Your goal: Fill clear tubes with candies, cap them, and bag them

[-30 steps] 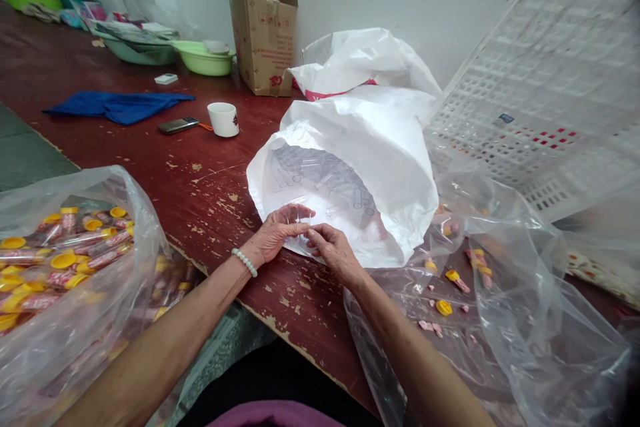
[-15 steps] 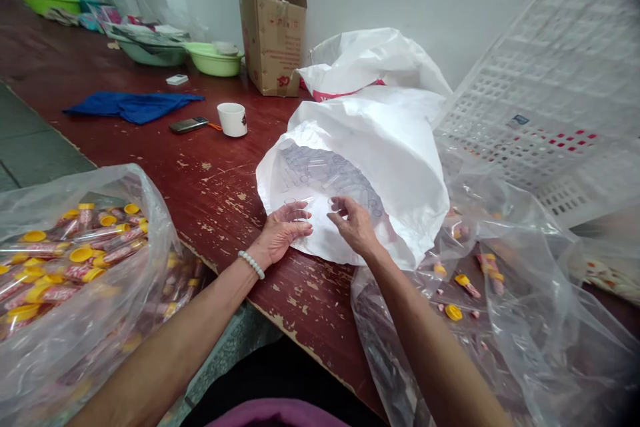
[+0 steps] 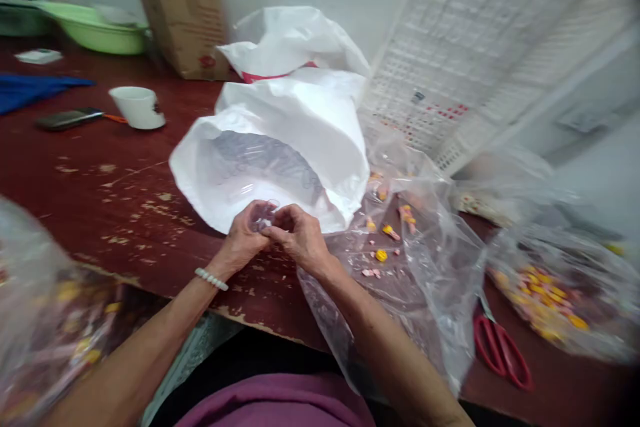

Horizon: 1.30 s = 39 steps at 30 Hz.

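Fingertips of both hands meet over a small clear plastic tube (image 3: 263, 215), glassy and round at its open end; the left hand (image 3: 245, 235) cups it from the left with curled fingers, and the right hand (image 3: 299, 239) pinches in from the other side, fingers bunched narrow against it, though motion blur makes it hard to tell whether there is one tube or several. A bracelet of pale round beads (image 3: 211, 278) circles the left wrist. The tube sits at the near lip of a white plastic sack (image 3: 310, 127), soft and crumpled, its mouth rolled open around a heap of similar transparent tubes (image 3: 265, 157). Under the hands runs a dark red wooden table (image 3: 100, 180), its paint flaked in pale patches. To the right lies a thin, wrinkled clear plastic sheet (image 3: 430, 260) with small yellow caps (image 3: 381, 255) and pink pieces scattered on it. Red-handled scissors (image 3: 497, 350) lie near the table's front edge. A white gridded plastic crate (image 3: 465, 53) leans behind, and a white cup (image 3: 137, 107) stands well to the left.
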Tool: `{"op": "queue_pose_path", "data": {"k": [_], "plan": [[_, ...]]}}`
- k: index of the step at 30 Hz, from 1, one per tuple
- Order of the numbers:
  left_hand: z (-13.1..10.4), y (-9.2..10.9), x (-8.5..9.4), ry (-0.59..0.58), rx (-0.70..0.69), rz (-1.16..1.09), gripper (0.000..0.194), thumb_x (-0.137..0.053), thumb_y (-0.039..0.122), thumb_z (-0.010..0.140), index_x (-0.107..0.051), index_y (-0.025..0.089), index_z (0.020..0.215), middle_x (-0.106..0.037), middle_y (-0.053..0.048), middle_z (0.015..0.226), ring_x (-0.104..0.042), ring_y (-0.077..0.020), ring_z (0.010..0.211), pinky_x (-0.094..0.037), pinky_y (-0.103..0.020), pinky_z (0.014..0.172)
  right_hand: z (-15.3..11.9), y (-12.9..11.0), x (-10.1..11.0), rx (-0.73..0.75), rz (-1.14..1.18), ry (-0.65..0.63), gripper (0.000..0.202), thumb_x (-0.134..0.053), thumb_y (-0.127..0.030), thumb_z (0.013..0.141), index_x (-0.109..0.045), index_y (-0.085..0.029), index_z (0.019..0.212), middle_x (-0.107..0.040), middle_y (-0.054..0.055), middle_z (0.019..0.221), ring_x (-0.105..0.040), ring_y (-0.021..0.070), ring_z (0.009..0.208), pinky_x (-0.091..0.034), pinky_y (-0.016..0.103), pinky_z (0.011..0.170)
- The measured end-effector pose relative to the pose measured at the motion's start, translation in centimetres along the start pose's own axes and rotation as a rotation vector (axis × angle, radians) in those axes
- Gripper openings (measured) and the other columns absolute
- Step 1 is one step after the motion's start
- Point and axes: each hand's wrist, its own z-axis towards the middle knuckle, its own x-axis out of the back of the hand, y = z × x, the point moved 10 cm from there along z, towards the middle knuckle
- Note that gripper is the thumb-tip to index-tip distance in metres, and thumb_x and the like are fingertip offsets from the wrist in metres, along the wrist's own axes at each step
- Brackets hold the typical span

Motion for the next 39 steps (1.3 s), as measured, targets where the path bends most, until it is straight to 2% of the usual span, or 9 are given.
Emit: {"op": "queue_pose_path", "data": {"k": [5, 8, 12, 15, 18, 24, 31, 35, 39], "plan": [[-0.4, -0.4, -0.9, 0.029, 0.074, 0.071, 0.048, -0.079, 0.02, 0.056, -0.057, 0.016, 0.099, -0.062, 0.0, 0.081, -0.057, -0.0129, 0.063, -0.044, -0.019, 0.045, -3.5, -0.2, 11.3, 0.083, -0.237, 0.254, 0.017, -0.052, -0.03, 0.086, -0.064, -0.018, 0.092, -0.067, 0.003, 0.087, -0.061, 0.0136, 0.076, -0.047, 0.025, 0.069], [-0.9, 0.8, -2.1, -0.001, 0.046, 0.088, 0.044, -0.079, 0.017, 0.056, -0.059, 0.015, 0.094, -0.064, -0.002, 0.078, -0.061, -0.015, 0.073, -0.051, -0.023, 0.062, -5.3, 5.0, 19.8, -0.197, -0.635, 0.431, 0.023, -0.044, -0.02, 0.087, -0.062, -0.015, 0.1, -0.067, 0.007, 0.092, -0.061, 0.0171, 0.082, -0.046, 0.028, 0.076], [-2.1, 0.7, -6.5, -0.16, 0.143, -0.004, 0.044, -0.078, 0.014, 0.054, -0.056, 0.015, 0.092, -0.066, -0.004, 0.085, -0.063, -0.0155, 0.074, -0.051, -0.027, 0.068, -5.1, 12.0, 23.7, -0.378, -0.852, 0.277, 0.025, -0.05, -0.005, 0.074, -0.067, -0.014, 0.089, -0.069, 0.012, 0.095, -0.061, 0.0244, 0.096, -0.043, 0.034, 0.086], [-3.1, 0.1, -9.7, -0.255, 0.189, -0.049, 0.043, -0.074, 0.012, 0.054, -0.054, 0.015, 0.092, -0.065, -0.004, 0.085, -0.061, -0.0143, 0.073, -0.049, -0.025, 0.065, -5.1, 13.1, 24.3, -0.383, -0.833, 0.285, 0.016, -0.054, -0.008, 0.075, -0.067, -0.014, 0.083, -0.068, 0.014, 0.096, -0.061, 0.0264, 0.098, -0.043, 0.036, 0.087], [-3.8, -0.3, -11.3, -0.3, 0.171, 0.025, 0.041, -0.069, 0.008, 0.054, -0.055, 0.015, 0.092, -0.062, -0.002, 0.082, -0.059, -0.0139, 0.075, -0.046, -0.024, 0.066, -6.1, 10.3, 23.8, -0.351, -0.642, 0.395, 0.014, -0.054, -0.022, 0.082, -0.062, -0.013, 0.09, -0.068, 0.012, 0.091, -0.063, 0.0219, 0.087, -0.046, 0.035, 0.081], [-5.1, 0.0, -13.1, -0.41, 0.119, 0.21, 0.039, -0.06, 0.005, 0.056, -0.056, 0.015, 0.094, -0.061, -0.001, 0.082, -0.056, -0.0134, 0.073, -0.043, -0.023, 0.064, -8.1, 1.6, 16.9, -0.08, 0.212, 0.385, 0.026, -0.065, -0.043, 0.078, -0.059, -0.019, 0.087, -0.065, 0.001, 0.077, -0.059, 0.0127, 0.067, -0.048, 0.026, 0.063], [-5.7, 1.2, -13.7, -0.41, 0.103, 0.243, 0.033, -0.06, 0.002, 0.053, -0.057, 0.014, 0.084, -0.057, 0.002, 0.074, -0.05, -0.0102, 0.064, -0.039, -0.02, 0.057, -10.0, -2.5, 12.4, 0.189, -0.199, 0.22, 0.016, -0.052, -0.029, 0.09, -0.065, -0.024, 0.097, -0.065, 0.005, 0.108, -0.056, 0.0193, 0.106, -0.041, 0.041, 0.097], [-5.4, 0.2, -13.1, -0.366, 0.164, 0.23, 0.033, -0.061, 0.004, 0.054, -0.057, 0.015, 0.086, -0.057, 0.002, 0.075, -0.049, -0.0104, 0.063, -0.038, -0.018, 0.049, -10.6, -1.1, 12.2, 0.188, -0.216, 0.148, 0.027, -0.054, -0.032, 0.088, -0.06, -0.026, 0.114, -0.053, 0.007, 0.127, -0.049, 0.0194, 0.118, -0.04, 0.039, 0.1], [-4.9, -1.6, -12.1, -0.353, 0.251, 0.215, 0.037, -0.059, 0.007, 0.056, -0.056, 0.016, 0.091, -0.058, 0.0, 0.078, -0.051, -0.0124, 0.062, -0.036, -0.017, 0.04, -9.9, 3.8, 16.9, -0.009, -0.196, 0.328, 0.031, -0.047, -0.039, 0.091, -0.06, -0.021, 0.114, -0.056, 0.01, 0.118, -0.055, 0.0192, 0.106, -0.046, 0.037, 0.09]]}}
